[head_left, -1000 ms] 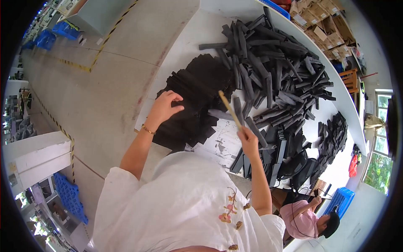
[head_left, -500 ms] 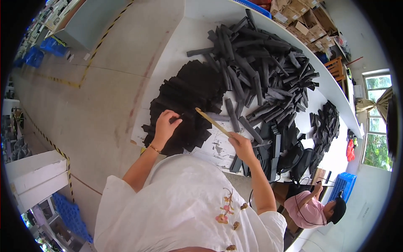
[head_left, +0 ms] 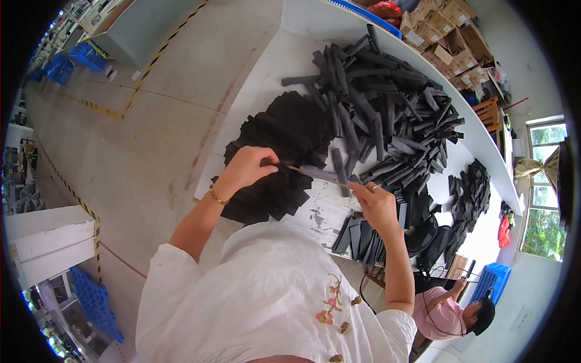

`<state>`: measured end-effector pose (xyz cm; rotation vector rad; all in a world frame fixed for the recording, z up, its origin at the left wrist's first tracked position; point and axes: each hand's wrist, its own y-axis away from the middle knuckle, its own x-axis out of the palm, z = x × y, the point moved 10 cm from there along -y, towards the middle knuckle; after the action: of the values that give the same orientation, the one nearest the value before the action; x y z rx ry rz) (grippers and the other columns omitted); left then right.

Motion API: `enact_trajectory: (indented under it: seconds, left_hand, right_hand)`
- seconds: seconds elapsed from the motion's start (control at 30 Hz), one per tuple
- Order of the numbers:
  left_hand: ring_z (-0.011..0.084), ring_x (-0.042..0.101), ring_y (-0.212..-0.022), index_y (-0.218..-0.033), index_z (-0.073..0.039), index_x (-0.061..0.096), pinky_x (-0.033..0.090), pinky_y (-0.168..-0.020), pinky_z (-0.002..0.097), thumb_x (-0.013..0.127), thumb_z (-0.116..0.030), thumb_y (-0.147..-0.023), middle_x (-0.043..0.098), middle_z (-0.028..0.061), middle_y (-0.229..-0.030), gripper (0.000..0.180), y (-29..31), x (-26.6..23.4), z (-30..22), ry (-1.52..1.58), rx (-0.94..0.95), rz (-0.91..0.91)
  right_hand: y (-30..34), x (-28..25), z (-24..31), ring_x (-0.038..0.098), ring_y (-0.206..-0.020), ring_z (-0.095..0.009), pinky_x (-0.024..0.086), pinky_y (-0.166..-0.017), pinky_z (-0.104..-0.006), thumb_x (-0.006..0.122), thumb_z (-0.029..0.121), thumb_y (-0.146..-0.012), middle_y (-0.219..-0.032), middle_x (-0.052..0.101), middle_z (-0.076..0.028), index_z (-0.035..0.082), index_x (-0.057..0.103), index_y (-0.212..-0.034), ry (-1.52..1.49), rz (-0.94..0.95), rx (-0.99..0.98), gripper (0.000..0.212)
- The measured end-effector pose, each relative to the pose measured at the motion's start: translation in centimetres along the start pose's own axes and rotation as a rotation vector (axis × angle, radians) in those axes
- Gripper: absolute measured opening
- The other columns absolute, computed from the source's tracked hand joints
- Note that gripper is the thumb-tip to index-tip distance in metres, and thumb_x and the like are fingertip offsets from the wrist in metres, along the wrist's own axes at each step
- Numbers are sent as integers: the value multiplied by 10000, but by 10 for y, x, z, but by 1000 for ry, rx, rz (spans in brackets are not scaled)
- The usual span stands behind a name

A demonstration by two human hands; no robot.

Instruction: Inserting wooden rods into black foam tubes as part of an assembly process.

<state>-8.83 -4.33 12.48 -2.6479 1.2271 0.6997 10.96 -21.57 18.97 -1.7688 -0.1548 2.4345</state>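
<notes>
My right hand [head_left: 375, 202] grips one end of a thin, flat tan stick [head_left: 321, 175]. The stick points left, its far tip close to the fingertips of my left hand [head_left: 251, 166]. Thumb and fingers of that hand are pinched together above a pile of flat black fabric pieces [head_left: 290, 121]; whatever is between them blends into the dark pile. Just right of the stick lie dark grey tube-like fabric strips [head_left: 339, 166], part of a large heap [head_left: 387, 91] that spreads toward the back of the white table [head_left: 321, 206].
Black pouches [head_left: 423, 236] and stacked dark flat pieces [head_left: 357, 236] lie right of my right hand. Farther right is another dark pile [head_left: 472, 187]. A co-worker in pink [head_left: 439, 311] sits near a blue crate [head_left: 493, 281]. The table's raised white rim [head_left: 302, 15] borders its back.
Both hands have shifted: the left to the right and up, the right a little to the right. The stick has turned flatter, and its tip is now nearer the left fingertips.
</notes>
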Motion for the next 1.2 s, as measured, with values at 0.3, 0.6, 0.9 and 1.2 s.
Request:
enact_trajectory:
  seconds: [0.3, 0.6, 0.9, 1.2]
  left_hand:
    - [240, 539, -1118, -961, -77, 654, 361, -987, 441, 707, -202, -762, 635, 94, -965, 241, 11, 51, -101, -300, 688, -31]
    - [299, 637, -940, -1131, -37, 597, 506, -893, 448, 704, -211, -835, 665, 116, -938, 360, -1, 93, 63, 1602, -191, -158]
    - [253, 655, -736, -1055, -4, 632, 558, -717, 378, 692, -195, -854, 665, 121, -855, 283, 1, 106, 55, 1603, -435, -304]
    - [116, 549, -548, -980, 4, 641, 482, -524, 263, 684, -190, -863, 623, 62, -720, 230, -11, 94, 68, 1441, -505, -432]
  right_hand:
    - [-14, 109, 25, 625, -647, -229, 479, -583, -338, 609, 79, -862, -819, 659, -111, 41, 602, -1117, -581, 35, 153, 257]
    - [-2, 171, 46, 520, -659, -82, 427, -599, -240, 568, 91, -910, -715, 586, -15, 6, 616, -1095, -1102, 138, 503, 209]
    - [22, 156, 42, 482, -578, -93, 394, -535, -257, 540, 121, -921, -622, 542, -31, -21, 627, -992, -862, -71, 629, 181]
    - [77, 161, 42, 487, -492, -139, 398, -485, -308, 553, 169, -930, -541, 525, -74, 15, 651, -946, -915, 116, 691, 182]
